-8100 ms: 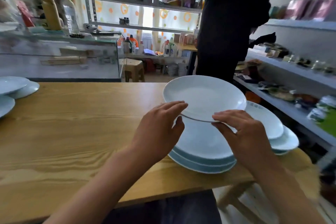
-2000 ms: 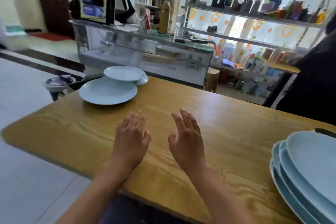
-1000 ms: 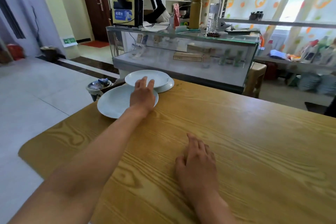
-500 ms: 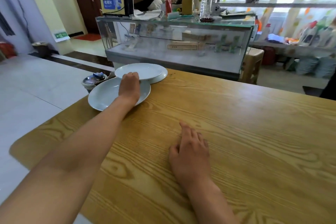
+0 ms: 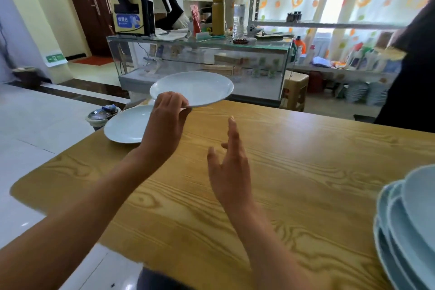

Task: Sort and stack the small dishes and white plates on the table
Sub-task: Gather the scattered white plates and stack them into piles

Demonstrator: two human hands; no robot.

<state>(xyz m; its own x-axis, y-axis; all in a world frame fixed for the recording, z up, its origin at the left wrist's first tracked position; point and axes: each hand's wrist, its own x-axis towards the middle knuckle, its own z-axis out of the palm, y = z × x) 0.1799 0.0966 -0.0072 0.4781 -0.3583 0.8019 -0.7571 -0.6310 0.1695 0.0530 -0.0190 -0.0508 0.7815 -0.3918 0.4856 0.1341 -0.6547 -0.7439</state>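
At the far left corner of the wooden table a white plate lies flat. Just above it the left hand pinches the near rim of a second plate, lifted clear of the table. The right hand hovers over the middle, fingers straight, holding nothing. A stack of plates sits at the right edge.

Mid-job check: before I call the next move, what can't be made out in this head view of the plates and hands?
- Stack of plates: cut off by the right and bottom edges; count unclear.
- Plate on the table: its right side is behind the left hand.
- Lifted plate: fingers beneath it are hidden by the plate.
- Whether another dish lies under the lifted plate: blocked by it.
- Shelf items: blurred.
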